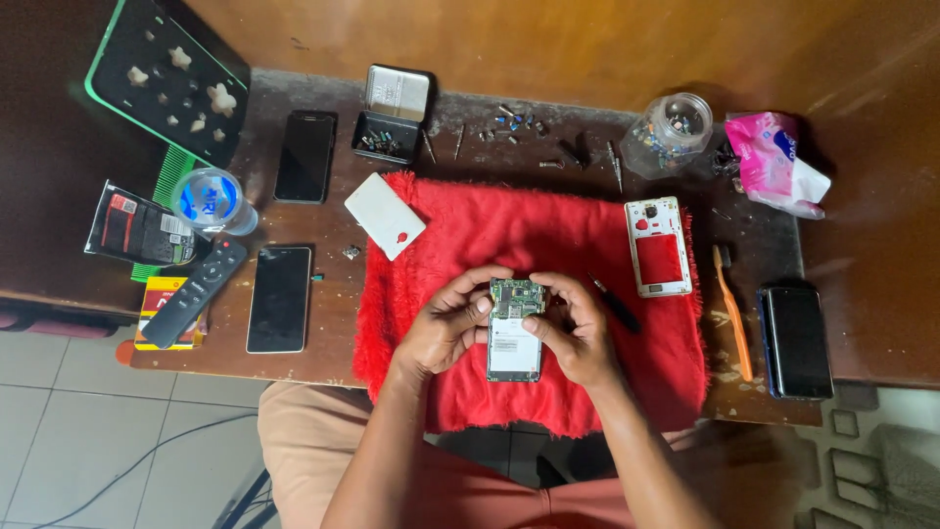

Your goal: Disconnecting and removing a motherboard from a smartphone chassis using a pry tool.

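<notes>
An opened phone [514, 338] with its green circuit board and white battery exposed lies between my hands over a red cloth [460, 245]. My left hand [448, 323] grips its left edge, thumb near the board. My right hand [578, 328] holds its right edge, with fingers on the top of the board. A dark screwdriver [617, 306] lies on the cloth just right of my right hand. Farther right rests a white and red phone frame [658, 245].
On the wooden table: two black phones [280, 298] [305, 155] at left, a white back cover [385, 216], a remote [196, 292], an open metal tin [390, 129], loose screws [509, 122], a clear jar [670, 132], an orange toothbrush [732, 309], another black phone [797, 341] at right.
</notes>
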